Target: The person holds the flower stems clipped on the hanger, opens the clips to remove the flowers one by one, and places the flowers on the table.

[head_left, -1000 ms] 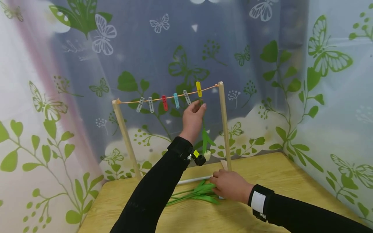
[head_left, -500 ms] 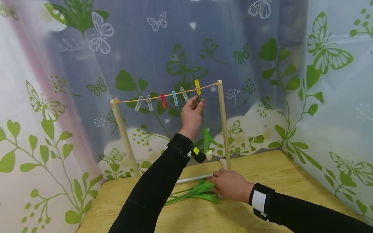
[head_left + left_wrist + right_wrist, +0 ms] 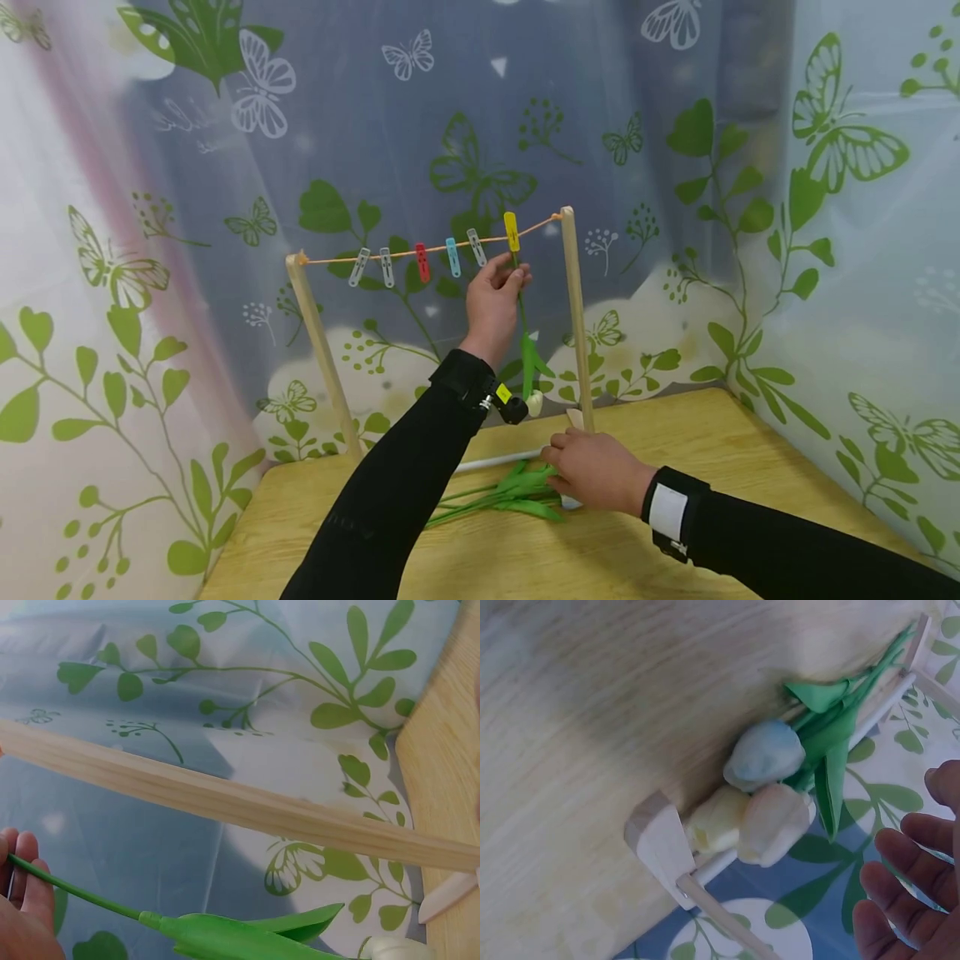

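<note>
My left hand pinches the thin green stem of an artificial tulip, which hangs bloom-down. Its stem end meets the lower end of a yellow clothespin on the orange cord. In the left wrist view the stem runs between thumb and fingers, and the white bloom is partly cut off. My right hand is over the bloom end of several tulips lying on the table. The right wrist view shows its fingers relaxed and holding nothing, apart from the blue, pale pink and yellowish blooms.
Two wooden posts carry the cord, joined low by a white rod. Left of the yellow clothespin hang several others, including a red one and a light blue one. A patterned curtain stands behind the table.
The yellow clothespin has dropped slightly and the cord dips more there. The hanging tulip has swung a little. My right hand has barely shifted, showing more of the blue bloom.
</note>
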Tool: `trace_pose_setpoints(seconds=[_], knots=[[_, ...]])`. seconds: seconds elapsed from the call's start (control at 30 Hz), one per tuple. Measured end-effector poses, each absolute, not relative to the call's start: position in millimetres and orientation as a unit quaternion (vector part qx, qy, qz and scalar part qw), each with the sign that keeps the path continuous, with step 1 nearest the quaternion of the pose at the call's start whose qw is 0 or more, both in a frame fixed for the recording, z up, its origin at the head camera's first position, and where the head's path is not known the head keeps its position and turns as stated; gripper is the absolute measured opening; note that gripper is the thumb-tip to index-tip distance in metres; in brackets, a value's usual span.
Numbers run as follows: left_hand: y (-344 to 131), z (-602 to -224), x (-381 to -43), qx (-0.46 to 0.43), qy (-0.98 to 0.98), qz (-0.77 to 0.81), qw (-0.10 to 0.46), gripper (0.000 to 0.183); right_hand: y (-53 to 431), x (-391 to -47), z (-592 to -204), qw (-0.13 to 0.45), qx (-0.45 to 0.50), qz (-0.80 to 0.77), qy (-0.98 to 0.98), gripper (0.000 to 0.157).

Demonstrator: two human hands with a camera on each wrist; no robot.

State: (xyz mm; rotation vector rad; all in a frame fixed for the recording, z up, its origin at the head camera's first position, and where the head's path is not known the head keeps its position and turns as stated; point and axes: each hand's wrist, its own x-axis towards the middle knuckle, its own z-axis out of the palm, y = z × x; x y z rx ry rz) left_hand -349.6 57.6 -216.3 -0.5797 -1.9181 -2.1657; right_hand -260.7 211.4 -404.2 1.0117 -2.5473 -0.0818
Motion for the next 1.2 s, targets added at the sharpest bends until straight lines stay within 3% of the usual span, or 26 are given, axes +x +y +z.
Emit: trace_pose_setpoints(seconds=[0.27, 0.5, 0.9, 1.2], knots=[[55, -229, -367, -0.205, -0.639, -0.734, 0.1, 0.04, 219, -277, -364, 0.26, 0.347, -0.03, -0.901, 0.026], [54, -240, -380, -0.207, -0.643, -0.727, 0.119, 0.037, 220, -294, -294, 0.28, 0.328, -0.036, -0.901, 0.024], [53, -241, -382, -0.199, -0.645, -0.727, 0.123, 0.032, 205, -310, -165, 0.273, 0.276, -0.002, -0.922, 0.028], [57, -243, -381, -0.188, -0.629, -0.744, 0.124, 0.03, 193, -325, -105, 0.247, 0.242, -0.032, -0.938, 0.029]])
